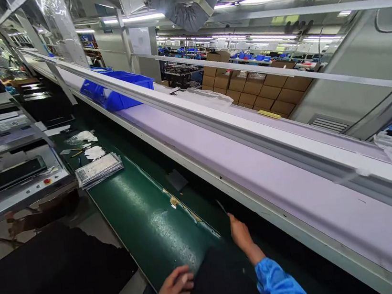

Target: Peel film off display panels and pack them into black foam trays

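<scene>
My right hand (241, 232), in a blue sleeve, is closed around a thin, pale, slender tool (221, 206) that sticks out beyond the fingers. Its exact kind is too small to tell. This hand is over the dark gap between the green bench top (130, 199) and the conveyor. Lower down, my left hand (176, 287) is held with its fingers apart and nothing in them. It hovers by the near end of the bench, at the edge of a black sheet (224, 283). I cannot tell whether it touches the sheet.
A pale conveyor belt (256, 163) runs along the right, with blue bins (126, 88) farther up. A stack of flat panels (100, 170) lies on the bench, with yellow-handled pliers (76, 150) behind it. The bench's right edge is chipped. A machine with a red button (47, 181) stands left.
</scene>
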`<state>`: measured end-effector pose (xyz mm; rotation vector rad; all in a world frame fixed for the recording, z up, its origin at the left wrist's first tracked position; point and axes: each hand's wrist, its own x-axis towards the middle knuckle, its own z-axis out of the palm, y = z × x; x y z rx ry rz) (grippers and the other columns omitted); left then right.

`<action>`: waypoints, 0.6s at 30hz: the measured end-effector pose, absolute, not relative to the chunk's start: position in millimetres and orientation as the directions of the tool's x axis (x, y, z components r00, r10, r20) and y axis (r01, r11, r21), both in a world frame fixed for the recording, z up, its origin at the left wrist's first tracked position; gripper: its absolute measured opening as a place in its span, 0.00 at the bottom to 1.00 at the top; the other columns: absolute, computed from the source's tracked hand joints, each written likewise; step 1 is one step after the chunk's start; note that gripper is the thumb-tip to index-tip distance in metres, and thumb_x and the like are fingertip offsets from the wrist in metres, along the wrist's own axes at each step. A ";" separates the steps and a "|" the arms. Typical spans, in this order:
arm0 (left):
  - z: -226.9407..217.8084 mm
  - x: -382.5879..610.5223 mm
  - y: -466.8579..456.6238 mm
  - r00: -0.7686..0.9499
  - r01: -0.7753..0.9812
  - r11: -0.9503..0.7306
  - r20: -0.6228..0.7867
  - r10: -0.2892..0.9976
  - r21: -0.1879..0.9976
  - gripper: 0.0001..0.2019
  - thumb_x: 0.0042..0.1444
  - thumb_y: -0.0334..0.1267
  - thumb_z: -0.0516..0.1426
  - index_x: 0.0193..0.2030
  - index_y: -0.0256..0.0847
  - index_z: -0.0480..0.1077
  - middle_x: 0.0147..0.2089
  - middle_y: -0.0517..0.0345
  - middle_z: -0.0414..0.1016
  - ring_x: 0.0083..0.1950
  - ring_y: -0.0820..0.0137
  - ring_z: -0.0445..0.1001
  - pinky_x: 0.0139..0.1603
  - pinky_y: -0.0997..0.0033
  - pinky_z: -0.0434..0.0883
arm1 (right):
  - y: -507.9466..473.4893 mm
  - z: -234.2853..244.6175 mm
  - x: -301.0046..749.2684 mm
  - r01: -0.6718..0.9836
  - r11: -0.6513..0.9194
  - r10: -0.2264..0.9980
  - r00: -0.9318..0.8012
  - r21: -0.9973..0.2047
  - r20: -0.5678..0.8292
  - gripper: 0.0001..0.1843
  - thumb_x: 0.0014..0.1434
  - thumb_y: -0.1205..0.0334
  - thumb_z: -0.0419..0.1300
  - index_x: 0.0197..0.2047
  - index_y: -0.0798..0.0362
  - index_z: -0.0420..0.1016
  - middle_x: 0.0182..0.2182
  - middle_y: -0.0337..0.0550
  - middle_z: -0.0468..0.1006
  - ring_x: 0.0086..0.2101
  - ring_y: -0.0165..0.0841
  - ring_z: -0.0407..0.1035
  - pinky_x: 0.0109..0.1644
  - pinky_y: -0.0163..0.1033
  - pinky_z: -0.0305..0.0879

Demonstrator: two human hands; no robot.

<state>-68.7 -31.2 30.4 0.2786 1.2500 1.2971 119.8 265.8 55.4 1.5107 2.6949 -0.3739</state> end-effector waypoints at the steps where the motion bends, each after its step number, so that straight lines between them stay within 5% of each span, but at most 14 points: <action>1: 36.8 -73.7 -11.0 -0.203 -0.616 0.284 -0.497 0.844 0.734 0.38 0.42 0.65 0.67 0.58 0.47 0.74 0.60 0.41 0.77 0.60 0.46 0.74 0.63 0.44 0.68 | 242.5 57.6 97.9 0.805 0.540 0.812 -0.575 -0.245 -0.099 0.40 0.55 0.81 0.46 0.70 0.53 0.61 0.59 0.55 0.75 0.56 0.41 0.73 0.60 0.43 0.68; 3: 49.0 -85.6 22.7 -0.156 -0.739 0.207 -0.461 0.873 0.642 0.41 0.44 0.60 0.69 0.63 0.47 0.69 0.70 0.40 0.66 0.68 0.47 0.66 0.67 0.43 0.64 | 189.3 55.5 48.5 0.708 0.620 0.751 -0.660 -0.339 -0.005 0.38 0.56 0.80 0.47 0.69 0.53 0.63 0.64 0.53 0.70 0.62 0.42 0.66 0.65 0.46 0.65; 5: 56.2 -103.9 42.4 -0.180 -0.842 0.080 -0.417 0.891 0.534 0.34 0.47 0.56 0.69 0.59 0.46 0.73 0.70 0.42 0.66 0.71 0.50 0.62 0.69 0.47 0.63 | 139.5 48.5 -1.6 0.640 0.644 0.711 -0.702 -0.419 0.022 0.35 0.59 0.77 0.49 0.68 0.52 0.64 0.66 0.52 0.67 0.65 0.45 0.61 0.68 0.51 0.61; 9: 48.7 -176.7 36.9 -0.301 -0.910 -0.080 -0.514 0.803 0.408 0.13 0.53 0.45 0.68 0.38 0.37 0.80 0.52 0.41 0.83 0.63 0.49 0.73 0.65 0.53 0.70 | 104.6 47.3 -83.5 0.482 0.677 0.542 -0.838 -0.557 -0.066 0.32 0.61 0.68 0.56 0.68 0.48 0.64 0.66 0.47 0.67 0.66 0.45 0.59 0.70 0.53 0.58; 12: 37.2 -251.8 10.7 -0.329 -0.914 -0.069 -0.630 0.704 0.400 0.09 0.53 0.36 0.67 0.38 0.34 0.78 0.42 0.43 0.86 0.55 0.48 0.80 0.57 0.53 0.77 | 150.1 59.5 -133.2 0.509 0.626 0.554 -0.823 -0.591 -0.123 0.26 0.65 0.63 0.54 0.65 0.49 0.69 0.63 0.46 0.71 0.63 0.41 0.64 0.69 0.49 0.59; 18: 22.9 -351.9 -31.7 -0.263 -0.930 0.014 -0.691 0.673 0.367 0.34 0.47 0.40 0.71 0.59 0.29 0.69 0.46 0.36 0.84 0.54 0.44 0.79 0.49 0.54 0.81 | 286.3 21.2 -226.8 0.891 0.439 0.823 -0.449 -0.112 -0.348 0.37 0.60 0.72 0.54 0.72 0.60 0.55 0.68 0.60 0.61 0.66 0.42 0.58 0.67 0.43 0.58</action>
